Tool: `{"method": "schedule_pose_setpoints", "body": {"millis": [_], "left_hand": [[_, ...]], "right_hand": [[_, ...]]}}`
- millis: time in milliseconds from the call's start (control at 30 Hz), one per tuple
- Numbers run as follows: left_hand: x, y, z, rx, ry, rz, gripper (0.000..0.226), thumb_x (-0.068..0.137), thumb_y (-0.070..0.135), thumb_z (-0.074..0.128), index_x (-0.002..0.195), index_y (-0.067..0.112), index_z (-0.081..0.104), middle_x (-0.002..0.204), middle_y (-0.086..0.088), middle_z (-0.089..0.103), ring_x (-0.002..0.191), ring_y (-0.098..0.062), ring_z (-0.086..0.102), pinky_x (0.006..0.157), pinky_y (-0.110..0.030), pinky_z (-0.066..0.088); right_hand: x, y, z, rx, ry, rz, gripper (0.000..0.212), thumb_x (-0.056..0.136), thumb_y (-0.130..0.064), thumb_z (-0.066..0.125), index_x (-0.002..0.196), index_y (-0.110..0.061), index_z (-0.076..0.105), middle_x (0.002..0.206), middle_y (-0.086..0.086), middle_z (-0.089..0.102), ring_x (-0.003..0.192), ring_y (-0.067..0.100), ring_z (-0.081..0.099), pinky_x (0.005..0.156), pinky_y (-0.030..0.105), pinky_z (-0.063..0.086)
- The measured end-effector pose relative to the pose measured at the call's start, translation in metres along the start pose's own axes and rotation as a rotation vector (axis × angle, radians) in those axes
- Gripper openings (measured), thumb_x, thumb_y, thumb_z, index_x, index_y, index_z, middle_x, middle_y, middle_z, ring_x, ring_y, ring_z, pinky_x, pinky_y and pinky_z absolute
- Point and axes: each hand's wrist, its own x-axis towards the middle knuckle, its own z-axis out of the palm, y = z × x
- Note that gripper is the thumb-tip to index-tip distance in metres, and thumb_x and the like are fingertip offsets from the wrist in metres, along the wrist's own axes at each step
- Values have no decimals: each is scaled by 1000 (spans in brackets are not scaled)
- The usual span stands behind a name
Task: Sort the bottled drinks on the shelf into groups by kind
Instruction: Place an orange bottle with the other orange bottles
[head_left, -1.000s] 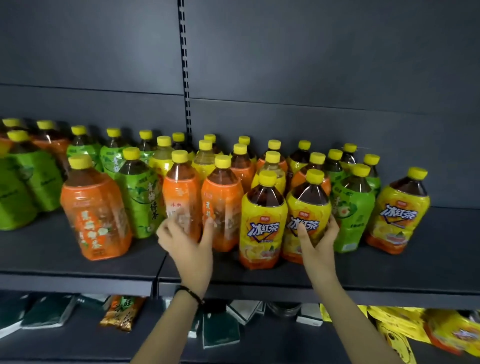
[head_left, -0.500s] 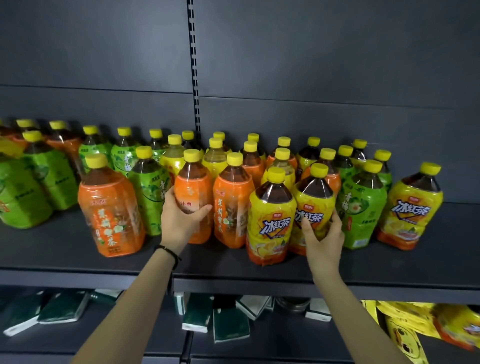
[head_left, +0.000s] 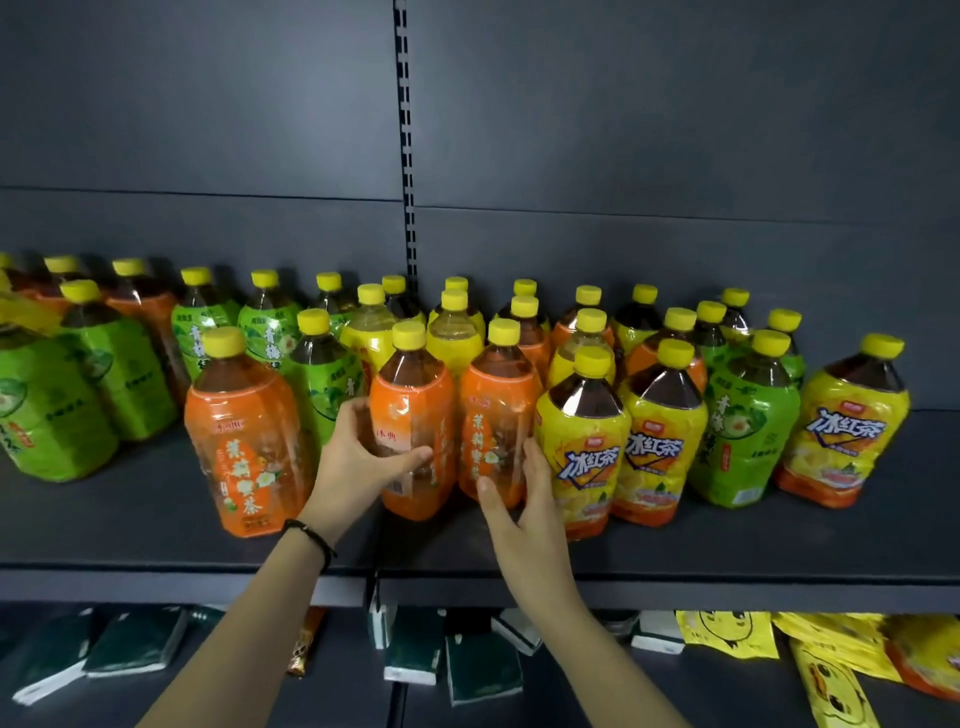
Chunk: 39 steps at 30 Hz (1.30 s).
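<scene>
Many yellow-capped tea bottles stand mixed on a dark shelf (head_left: 156, 551). In the front row my left hand (head_left: 358, 462) wraps around an orange-labelled bottle (head_left: 415, 415). My right hand (head_left: 524, 499) closes on the orange-labelled bottle (head_left: 496, 415) next to it, fingers slipped between it and a yellow-labelled bottle (head_left: 584, 441). Another orange bottle (head_left: 244, 436) stands alone at the front left. A second yellow-labelled bottle (head_left: 662, 431), a green-labelled bottle (head_left: 743, 431) and a third yellow one (head_left: 841, 426) follow to the right. Green-labelled bottles (head_left: 109, 374) crowd the left.
The back rows hold several more green, orange and yellow bottles packed close. A slotted upright (head_left: 408, 156) runs up the grey back panel. The lower shelf carries dark green packets (head_left: 478, 670) and yellow snack bags (head_left: 831, 680). Bare shelf lies at the far right front.
My right hand left the yellow-labelled bottle and moved left onto the second orange bottle. My left hand stayed on the first orange bottle. The view came closer.
</scene>
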Motion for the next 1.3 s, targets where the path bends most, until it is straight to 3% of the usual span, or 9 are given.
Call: {"method": "schedule_pose_setpoints", "body": {"millis": [67,167,267,400,533,667,867,1200,1300], "left_hand": [[1,-3,-9,-36,-74,-12,80,62,20,87,126,21,41,110,13,58,101,-2,55,82,-21,47],[1,-7,-17,-88,-182,-8,70,64,17,85,119,28,44,114,15,58,105,4,54,83,-18,46],[-3,-10,-12,-175,-230,-24,65,74,15,79,124,30,40,117,16,55,105,7,54,78,-14,48],[-11,-12,4,-290,-222,-67,91,64,30,87,133,36,28,124,16,53,112,0,54,88,-24,49],[-10,-12,9,-227,-143,-29,87,63,25,87,130,35,31,122,15,53,113,-3,54,93,-30,49],[-15,-14,1,-235,-156,-26,92,55,36,90,130,33,38,125,8,58,115,-9,58,95,-40,52],[-51,-6,-6,-266,-100,35,90,63,16,88,126,46,31,131,10,49,113,5,55,85,-21,53],[-93,4,-32,-352,68,47,84,57,21,88,126,37,42,128,-1,57,112,-8,60,85,-25,54],[-98,1,-65,-362,92,39,89,54,30,89,129,38,43,126,1,60,113,-13,62,90,-37,55]], "right_hand": [[7,2,3,-25,29,4,74,90,-38,61,149,-34,17,144,-27,26,121,-28,25,99,0,25],[23,5,9,-43,57,5,84,86,-42,65,151,-30,13,155,-13,25,139,1,27,115,28,29],[43,5,18,-35,106,17,94,79,-50,69,151,-28,13,153,-5,30,138,9,32,114,35,31],[65,6,24,-14,145,81,103,71,-64,66,150,-30,10,153,-1,29,140,17,32,113,47,34],[72,14,24,66,100,174,100,76,-58,67,149,-34,4,154,-1,28,139,21,33,111,50,35],[65,17,25,61,105,144,84,78,-50,69,144,-33,19,142,-6,40,133,19,42,108,46,40],[50,14,29,-35,149,64,84,75,-34,78,142,-15,31,140,6,35,134,18,32,106,29,30],[17,-9,19,212,-65,98,73,73,-20,81,130,-26,35,121,-5,54,114,16,56,98,42,49],[2,-20,36,245,-126,92,73,72,-23,81,129,-31,36,120,-6,56,112,16,58,95,44,51]]}}
